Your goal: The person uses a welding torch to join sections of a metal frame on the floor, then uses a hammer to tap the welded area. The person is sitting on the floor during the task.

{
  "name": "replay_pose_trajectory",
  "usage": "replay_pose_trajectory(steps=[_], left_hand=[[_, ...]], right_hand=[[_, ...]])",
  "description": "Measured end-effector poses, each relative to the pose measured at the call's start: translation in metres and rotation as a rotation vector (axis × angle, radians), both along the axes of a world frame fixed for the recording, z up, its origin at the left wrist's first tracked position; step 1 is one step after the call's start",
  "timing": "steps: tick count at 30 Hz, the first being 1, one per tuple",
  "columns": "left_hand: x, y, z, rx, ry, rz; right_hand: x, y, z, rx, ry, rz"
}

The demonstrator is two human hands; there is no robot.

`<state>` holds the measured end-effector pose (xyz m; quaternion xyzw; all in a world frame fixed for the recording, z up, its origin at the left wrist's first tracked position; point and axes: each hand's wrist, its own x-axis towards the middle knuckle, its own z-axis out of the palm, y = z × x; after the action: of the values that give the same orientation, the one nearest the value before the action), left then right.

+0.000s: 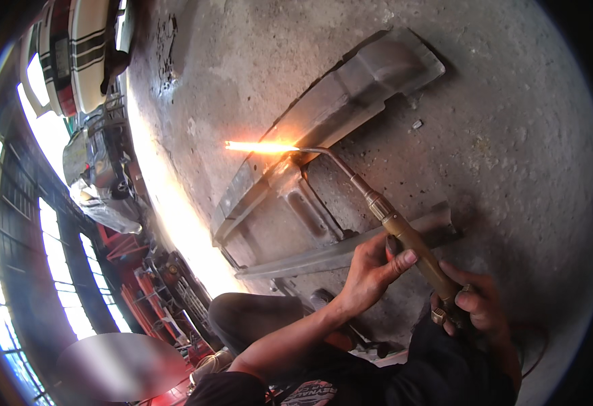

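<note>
I've L hand (372,274) round torch (415,247) mid-body, R hand (482,304) grasping its rear by the valves. Frame (350,98) lies on floor (513,101), lit flame (263,147) across its joint. Lighting's done; heating prob. underway, can't tell how much is left.

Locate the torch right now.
Head view, right of centre: the torch is in the left hand and right hand, its flame by the grey metal frame.

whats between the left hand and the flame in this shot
In the head view, the front of the torch lies between the left hand and the flame: its ribbed collar, then the thin bent tube.
</note>
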<state>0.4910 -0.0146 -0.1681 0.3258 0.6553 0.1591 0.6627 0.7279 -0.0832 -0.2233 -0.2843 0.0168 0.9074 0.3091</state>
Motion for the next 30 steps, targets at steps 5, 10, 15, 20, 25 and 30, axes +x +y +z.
replay_pose_trajectory(steps=[5,10,15,20,25,30], left_hand=[[-0.014,-0.007,-0.007,-0.028,0.127,-0.060],[-0.013,0.003,0.000,0.020,0.182,-0.165],[-0.007,0.007,0.002,0.048,0.162,-0.089],[-0.019,-0.006,-0.006,-0.049,0.135,-0.035],[-0.018,-0.015,-0.007,-0.043,0.098,0.048],[-0.020,-0.021,-0.014,0.015,0.037,0.116]], right_hand=[[-0.013,-0.005,-0.009,-0.080,0.020,0.059],[-0.017,-0.010,-0.015,-0.203,0.153,-0.041],[-0.017,-0.007,-0.017,-0.183,0.155,-0.046],[-0.020,-0.008,-0.016,-0.203,0.157,-0.026],[-0.024,-0.002,-0.013,-0.128,0.109,0.031],[-0.029,0.007,-0.007,0.043,-0.023,0.117]])
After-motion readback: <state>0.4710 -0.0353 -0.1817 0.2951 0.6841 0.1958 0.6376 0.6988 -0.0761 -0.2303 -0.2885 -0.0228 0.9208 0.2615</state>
